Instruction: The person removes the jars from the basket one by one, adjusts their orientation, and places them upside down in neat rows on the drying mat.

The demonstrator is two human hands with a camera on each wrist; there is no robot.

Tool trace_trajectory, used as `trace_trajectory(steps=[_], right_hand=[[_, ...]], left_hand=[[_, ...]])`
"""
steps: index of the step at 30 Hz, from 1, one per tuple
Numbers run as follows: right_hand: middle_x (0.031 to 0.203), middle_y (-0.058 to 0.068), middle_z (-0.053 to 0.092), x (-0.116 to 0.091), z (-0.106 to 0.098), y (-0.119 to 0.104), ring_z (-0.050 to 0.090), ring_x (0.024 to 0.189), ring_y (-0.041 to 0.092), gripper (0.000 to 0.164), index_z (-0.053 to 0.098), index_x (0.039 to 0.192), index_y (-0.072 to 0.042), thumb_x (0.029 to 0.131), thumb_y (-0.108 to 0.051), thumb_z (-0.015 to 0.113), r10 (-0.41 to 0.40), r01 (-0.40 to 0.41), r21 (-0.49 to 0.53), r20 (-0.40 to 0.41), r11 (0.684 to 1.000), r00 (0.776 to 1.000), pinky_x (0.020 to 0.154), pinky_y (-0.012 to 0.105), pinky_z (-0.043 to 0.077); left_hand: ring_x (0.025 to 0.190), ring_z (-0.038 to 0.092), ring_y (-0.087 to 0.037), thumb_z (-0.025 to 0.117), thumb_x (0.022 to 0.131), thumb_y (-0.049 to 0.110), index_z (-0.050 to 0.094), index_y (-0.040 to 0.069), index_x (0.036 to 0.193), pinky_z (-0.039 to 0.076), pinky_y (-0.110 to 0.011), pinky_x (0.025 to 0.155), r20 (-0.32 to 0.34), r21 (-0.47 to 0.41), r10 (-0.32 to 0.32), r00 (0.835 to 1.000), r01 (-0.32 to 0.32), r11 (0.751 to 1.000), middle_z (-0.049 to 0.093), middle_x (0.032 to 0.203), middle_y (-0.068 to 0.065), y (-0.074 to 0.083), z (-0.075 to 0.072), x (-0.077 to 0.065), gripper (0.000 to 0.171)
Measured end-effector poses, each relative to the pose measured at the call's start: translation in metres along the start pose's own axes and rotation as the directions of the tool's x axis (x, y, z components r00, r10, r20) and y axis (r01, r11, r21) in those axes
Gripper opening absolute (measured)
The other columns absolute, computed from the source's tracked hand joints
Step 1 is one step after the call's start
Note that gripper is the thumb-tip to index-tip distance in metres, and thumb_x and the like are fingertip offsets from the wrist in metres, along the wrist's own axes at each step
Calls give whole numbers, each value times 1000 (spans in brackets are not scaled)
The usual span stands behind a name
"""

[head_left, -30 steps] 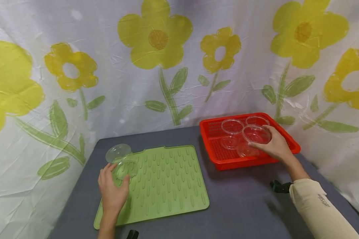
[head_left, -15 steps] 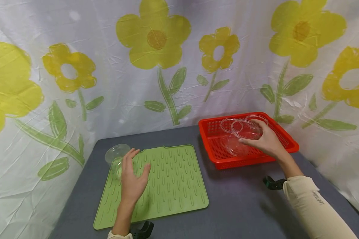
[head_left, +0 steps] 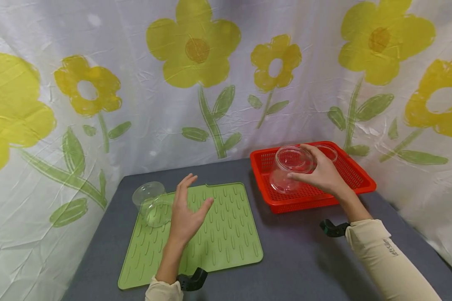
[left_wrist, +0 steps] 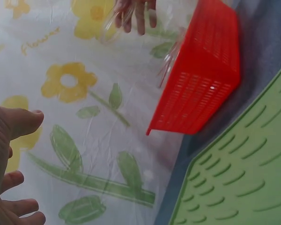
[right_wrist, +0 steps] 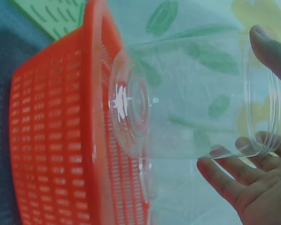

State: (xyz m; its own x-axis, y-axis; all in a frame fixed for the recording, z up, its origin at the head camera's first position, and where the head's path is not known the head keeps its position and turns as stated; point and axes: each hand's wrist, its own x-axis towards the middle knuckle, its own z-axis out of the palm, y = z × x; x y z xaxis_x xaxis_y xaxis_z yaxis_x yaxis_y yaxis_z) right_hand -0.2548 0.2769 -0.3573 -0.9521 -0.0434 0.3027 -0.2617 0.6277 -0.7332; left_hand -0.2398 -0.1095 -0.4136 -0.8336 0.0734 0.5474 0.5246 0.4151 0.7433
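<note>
My right hand (head_left: 324,173) grips a clear plastic cup (right_wrist: 192,103) near its rim, thumb on one side and fingers on the other. That cup is upright over the left part of the red basket (head_left: 261,184), overlapping another clear cup there in the head view. Behind my right hand shows the rim of a further clear cup (head_left: 330,154). My left hand (head_left: 186,217) is raised over the green mat (head_left: 226,234), thumb and fingers spread, holding nothing. Left of it, one more clear cup (head_left: 149,198) stands upright at the mat's back left corner.
A grey tabletop (head_left: 286,259) carries the mat and basket, with a strip of it between them. Behind and at both sides hangs a white curtain (head_left: 154,113) with yellow flowers.
My left hand has let go of the cup on the mat and moved right. My right hand has moved left over the basket with its cup.
</note>
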Motion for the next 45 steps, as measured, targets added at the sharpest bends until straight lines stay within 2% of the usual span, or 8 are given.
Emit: trace_trajectory(steps=[9, 16, 20, 27, 30, 37, 40, 45], right_hand=[[157, 15, 44, 7, 21, -23, 50, 137, 37, 100, 34, 157, -9, 78, -32, 91, -56, 56, 66, 1, 996, 998, 109, 61, 46], [154, 12, 47, 12, 53, -51, 55, 132, 34, 99, 38, 155, -10, 74, -27, 93, -149, 146, 111, 18, 983, 989, 107, 57, 49], [155, 9, 47, 13, 68, -62, 54, 135, 32, 98, 39, 155, -13, 74, -28, 93, -208, 200, 115, 61, 973, 976, 109, 56, 49], [156, 12, 44, 13, 86, -73, 52, 137, 35, 100, 37, 157, -16, 75, -29, 93, -238, 219, 141, 133, 965, 962, 107, 58, 49], [157, 10, 43, 13, 90, -77, 51, 137, 34, 101, 36, 157, -17, 74, -30, 93, -246, 227, 134, 147, 965, 958, 108, 58, 48], [163, 10, 36, 14, 93, -77, 46, 142, 34, 108, 28, 162, -18, 75, -25, 93, -278, 246, 185, 173, 952, 945, 113, 59, 44], [163, 11, 35, 14, 93, -74, 47, 141, 35, 112, 23, 164, -21, 76, -23, 92, -278, 238, 210, 189, 948, 942, 112, 58, 45], [163, 8, 36, 10, 96, -66, 47, 142, 33, 113, 21, 164, -27, 76, -29, 92, -262, 219, 205, 213, 954, 941, 115, 59, 42]], left_hand=[[152, 33, -29, 84, 86, 21, 42, 21, 153, 35, -64, 117, 120, -2, 34, 992, -34, 999, 35, 164, -1, 8, 16, 20, 80], [153, 31, -29, 89, 79, 34, 30, 29, 160, 36, -64, 116, 254, 48, 36, 967, -50, 998, 30, 167, -1, 23, 37, 38, 100], [153, 31, -30, 92, 75, 39, 25, 30, 162, 37, -63, 116, 291, 68, 46, 956, -69, 995, 29, 167, -1, 28, 46, 44, 109], [146, 42, -28, 94, 73, 34, 23, 24, 162, 44, -54, 114, 269, -12, 32, 963, -29, 999, 37, 162, -1, 27, 50, 41, 115], [141, 48, -28, 95, 72, 31, 24, 21, 161, 48, -50, 111, 240, -33, 52, 969, -45, 998, 41, 160, -3, 25, 49, 40, 115], [134, 53, -36, 94, 73, 24, 26, 17, 159, 50, -52, 107, 183, -75, 97, 978, -84, 994, 45, 156, -10, 19, 48, 40, 110], [138, 50, -40, 92, 75, 17, 24, 17, 160, 45, -53, 113, 177, -172, 81, 981, -51, 984, 43, 157, -11, 16, 47, 40, 109], [144, 45, -39, 87, 81, 9, 17, 17, 161, 38, -55, 119, 186, -343, 7, 982, 59, 938, 36, 160, -11, 9, 43, 35, 107]])
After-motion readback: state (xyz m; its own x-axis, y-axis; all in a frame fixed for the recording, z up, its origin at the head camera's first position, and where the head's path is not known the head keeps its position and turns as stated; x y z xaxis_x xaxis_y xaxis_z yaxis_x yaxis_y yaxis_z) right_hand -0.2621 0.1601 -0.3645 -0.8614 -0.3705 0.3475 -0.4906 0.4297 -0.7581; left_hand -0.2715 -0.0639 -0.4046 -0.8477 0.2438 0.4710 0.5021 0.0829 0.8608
